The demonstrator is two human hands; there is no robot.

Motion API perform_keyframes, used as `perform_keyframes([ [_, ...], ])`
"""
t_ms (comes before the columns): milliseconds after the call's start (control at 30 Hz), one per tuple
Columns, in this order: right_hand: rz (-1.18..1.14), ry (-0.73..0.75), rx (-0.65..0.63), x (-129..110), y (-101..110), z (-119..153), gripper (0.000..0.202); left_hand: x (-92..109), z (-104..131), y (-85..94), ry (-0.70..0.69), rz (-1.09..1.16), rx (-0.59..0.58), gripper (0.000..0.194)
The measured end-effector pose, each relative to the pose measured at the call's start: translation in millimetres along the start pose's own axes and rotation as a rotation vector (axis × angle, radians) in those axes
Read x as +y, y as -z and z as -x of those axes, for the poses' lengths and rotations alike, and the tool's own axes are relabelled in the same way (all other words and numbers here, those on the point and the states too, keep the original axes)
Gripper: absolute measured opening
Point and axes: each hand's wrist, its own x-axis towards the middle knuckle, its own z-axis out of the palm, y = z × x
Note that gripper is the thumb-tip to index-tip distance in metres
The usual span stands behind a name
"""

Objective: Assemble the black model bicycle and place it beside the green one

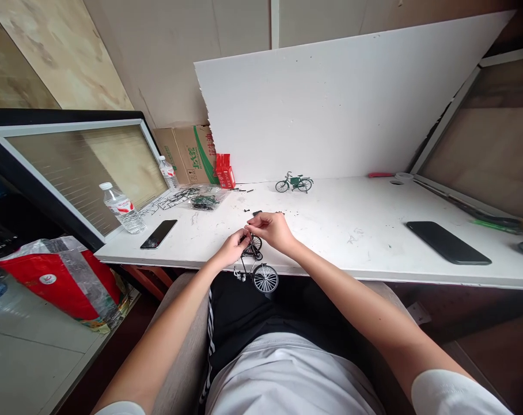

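A small black model bicycle [265, 279] hangs at the front edge of the white table, its spoked wheels showing below my hands. My left hand [234, 246] is closed on the upper part of its frame. Close beside it, my right hand [272, 229] has its thumb and fingertips pinched together at the top of the model; whatever sits between those fingertips is too small to make out. A green model bicycle [295, 183] stands upright farther back on the table.
Small black parts lie just behind my hands. To the left are a plastic bag of green parts [204, 200], a phone [159, 234], two water bottles [123, 208], a carton [186, 154] and a red box [224, 171]. A dark flat slab [448, 242] lies at the right.
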Motion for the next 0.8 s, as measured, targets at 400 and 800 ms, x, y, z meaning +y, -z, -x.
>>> perform_keyframes([
  [400,-0.027,0.077,-0.007,4.4,-3.1,2.8,0.019,0.2,-0.6,0.3,0.01,-0.003,0.021,0.053],
  [800,-0.041,0.063,-0.153,0.4,8.6,1.3,0.027,0.2,0.1,0.8,0.009,0.003,0.017,0.06],
])
